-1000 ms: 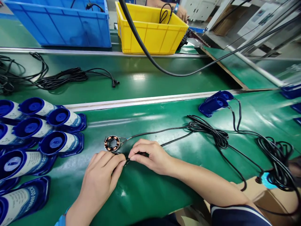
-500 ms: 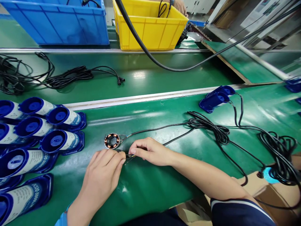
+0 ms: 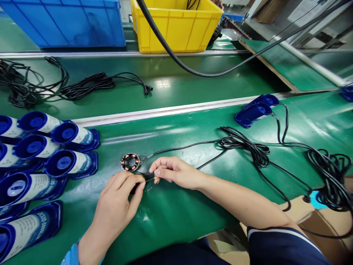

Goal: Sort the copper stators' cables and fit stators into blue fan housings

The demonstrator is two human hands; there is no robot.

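Note:
My left hand (image 3: 117, 200) has its fingers closed around a dark round part (image 3: 135, 187), mostly hidden by the fingers. Thin wires (image 3: 150, 179) stretch from there to my right hand (image 3: 179, 173), whose thumb and index finger pinch one near a short yellow section. A second, thin coppery strand hangs just below. Just beyond my left fingers lies a ring-shaped motor stator (image 3: 136, 162) with copper windings, its leads joined to a black cable (image 3: 182, 148) running right.
Several blue pump housings (image 3: 67, 163) with white labels stand at left. Two blue housings (image 3: 253, 113) with cables lie at right, near coiled black cables (image 3: 257, 152). Beyond the rail are a cable bundle (image 3: 88, 86), a blue bin (image 3: 79, 25) and a yellow bin (image 3: 176, 31). A thick black cable (image 3: 209, 74) hangs across.
My hands have drawn slightly apart, exposing more thin wire between them and some of the dark round part in my left hand. The whole view has shifted a little.

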